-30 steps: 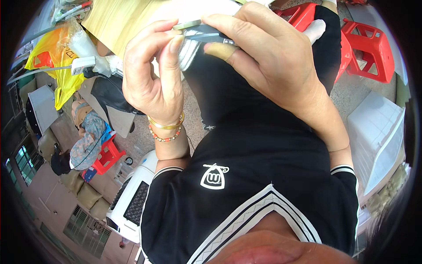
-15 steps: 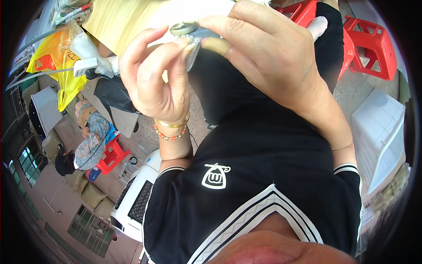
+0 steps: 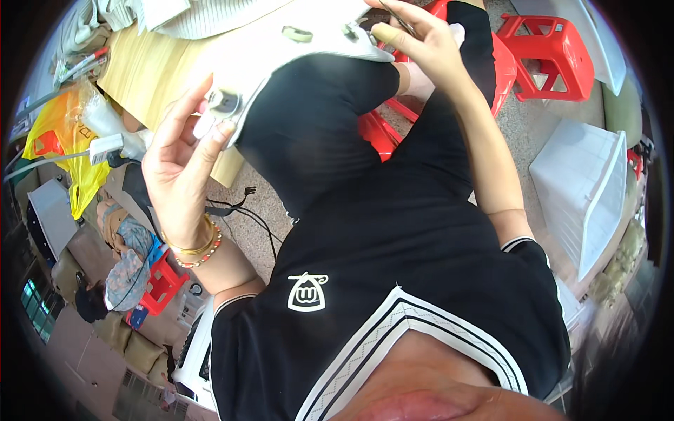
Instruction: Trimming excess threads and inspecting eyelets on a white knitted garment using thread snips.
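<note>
Fingers (image 3: 175,121) of the left hand (image 3: 177,160), index and thumb slightly parted at a grey button (image 3: 223,103), retain the white knit garment (image 3: 260,52). Rightward, I observe the garment spread over the thigh (image 3: 298,109), then the right hand (image 3: 432,52), closed around a slim dark tool (image 3: 398,16).

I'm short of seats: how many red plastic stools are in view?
3 red plastic stools visible: one upper right, one left, beside a person in patterned top, one between the black-trousered legs, partly covered. More may be hidden.
</note>
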A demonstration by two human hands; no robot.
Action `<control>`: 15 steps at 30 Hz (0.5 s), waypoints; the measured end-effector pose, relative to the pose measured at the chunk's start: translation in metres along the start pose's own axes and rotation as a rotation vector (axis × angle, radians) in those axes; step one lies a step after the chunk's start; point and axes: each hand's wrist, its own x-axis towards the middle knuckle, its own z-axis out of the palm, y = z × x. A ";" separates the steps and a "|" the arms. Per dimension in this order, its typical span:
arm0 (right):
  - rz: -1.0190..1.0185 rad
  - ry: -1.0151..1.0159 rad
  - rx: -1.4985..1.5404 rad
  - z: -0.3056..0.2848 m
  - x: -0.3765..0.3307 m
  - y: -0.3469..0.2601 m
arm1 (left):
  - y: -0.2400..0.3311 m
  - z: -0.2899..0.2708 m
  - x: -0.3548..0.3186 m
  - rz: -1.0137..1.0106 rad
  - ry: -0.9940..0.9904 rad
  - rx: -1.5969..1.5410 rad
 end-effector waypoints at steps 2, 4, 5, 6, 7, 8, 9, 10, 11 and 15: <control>-0.052 -0.013 -0.085 -0.019 0.005 0.034 | 0.006 -0.002 0.003 -0.001 -0.043 0.047; 0.002 -0.195 -0.106 -0.029 0.009 0.046 | 0.010 -0.007 0.005 0.011 -0.097 0.158; 0.007 -0.232 -0.057 -0.031 0.010 0.053 | 0.012 -0.010 0.006 0.012 -0.105 0.161; -0.021 -0.196 0.021 -0.024 0.010 0.059 | 0.015 -0.016 0.006 0.071 -0.095 0.280; -0.024 -0.197 0.030 -0.023 0.011 0.062 | 0.020 -0.018 0.004 0.130 -0.088 0.398; -0.057 -0.207 -0.073 -0.022 0.012 0.065 | 0.025 -0.019 0.003 0.178 -0.031 0.453; -0.087 -0.211 -0.181 -0.023 0.011 0.067 | 0.027 -0.019 0.003 0.223 0.000 0.506; -0.174 -0.142 -0.171 -0.018 0.011 0.071 | 0.030 -0.019 0.003 0.268 0.030 0.560; -0.174 -0.135 -0.167 -0.021 0.008 0.071 | 0.034 -0.017 0.004 0.322 0.052 0.593; 0.203 -0.267 -0.112 -0.030 0.002 0.064 | 0.044 -0.016 0.006 0.530 0.191 0.612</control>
